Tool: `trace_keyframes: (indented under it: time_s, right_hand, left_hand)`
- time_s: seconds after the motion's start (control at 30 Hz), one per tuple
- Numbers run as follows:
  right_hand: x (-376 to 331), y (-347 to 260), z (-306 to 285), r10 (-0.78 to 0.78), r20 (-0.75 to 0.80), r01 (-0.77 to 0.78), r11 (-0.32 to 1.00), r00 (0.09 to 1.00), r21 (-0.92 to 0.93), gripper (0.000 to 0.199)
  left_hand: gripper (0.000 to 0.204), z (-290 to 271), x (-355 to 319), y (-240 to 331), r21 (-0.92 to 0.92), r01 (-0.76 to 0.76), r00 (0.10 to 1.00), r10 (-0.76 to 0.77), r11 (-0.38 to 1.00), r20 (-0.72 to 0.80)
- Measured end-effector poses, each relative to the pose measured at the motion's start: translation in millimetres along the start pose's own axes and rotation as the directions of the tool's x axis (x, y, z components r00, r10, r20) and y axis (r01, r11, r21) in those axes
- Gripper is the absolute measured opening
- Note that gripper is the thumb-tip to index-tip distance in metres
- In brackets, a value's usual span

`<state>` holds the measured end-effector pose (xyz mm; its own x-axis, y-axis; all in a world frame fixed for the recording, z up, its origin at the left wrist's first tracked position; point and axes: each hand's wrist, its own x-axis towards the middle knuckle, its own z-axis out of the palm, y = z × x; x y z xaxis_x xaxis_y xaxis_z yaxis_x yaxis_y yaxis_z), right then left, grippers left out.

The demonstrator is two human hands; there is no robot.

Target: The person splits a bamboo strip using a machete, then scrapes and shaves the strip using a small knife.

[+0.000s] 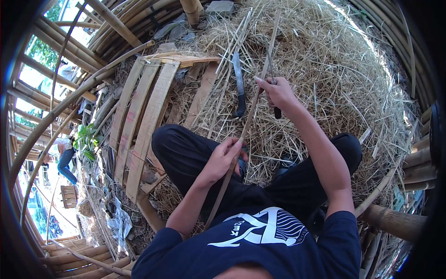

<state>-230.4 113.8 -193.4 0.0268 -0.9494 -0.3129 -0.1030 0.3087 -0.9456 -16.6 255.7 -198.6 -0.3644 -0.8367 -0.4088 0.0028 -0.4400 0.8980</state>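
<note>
I sit cross-legged on a floor of bamboo shavings. A long thin bamboo strip [247, 122] runs from my lap up and away to the top of the view. My left hand [224, 159] grips the strip near my knee. My right hand [278, 93] is farther out, closed on a knife whose dark handle [277, 112] sticks out below the fist; the hand rests against the strip. A second blade with a dark handle [239, 86] lies loose on the shavings just left of the strip.
A wide heap of pale bamboo shavings [334, 69] covers the ground ahead and to the right. Flat curved bamboo slats [144, 116] lie at left. Thick bamboo poles [395, 221] frame the right and left sides. A person [65, 160] stands far off at left.
</note>
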Motion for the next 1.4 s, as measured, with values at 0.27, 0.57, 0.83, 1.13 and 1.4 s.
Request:
trace_keyframes:
  time_s: [0.27, 0.57, 0.83, 1.13, 1.4]
  right_hand:
    - [-36, -28, -3, -0.117, 0.089, 0.143, 0.897, 0.989, -0.418, 0.047]
    - [-61, -15, -11, -0.286, 0.489, 0.565, 0.49, 0.824, -0.664, 0.037]
    - [-45, -27, -5, -0.3, 0.602, 0.673, 0.354, 0.74, -0.65, 0.035]
    - [-25, 12, 3, -0.365, 0.585, 0.689, 0.338, 0.724, -0.641, 0.035]
    - [6, 23, -5, -0.397, 0.589, 0.695, 0.212, 0.704, -0.687, 0.039]
  left_hand:
    - [0.03, 4, 13, 12, 0.035, -0.106, 0.993, 0.108, 0.994, -0.047]
    - [0.024, -7, 29, 29, 0.07, -0.144, 0.978, 0.153, 0.987, -0.144]
    - [0.016, -10, 41, 41, 0.03, -0.155, 0.971, 0.158, 0.987, -0.179]
    - [0.018, -12, 57, 13, 0.247, -0.271, 0.903, 0.334, 0.931, -0.271]
    - [0.019, -18, 73, -7, 0.285, -0.215, 0.916, 0.294, 0.934, -0.273]
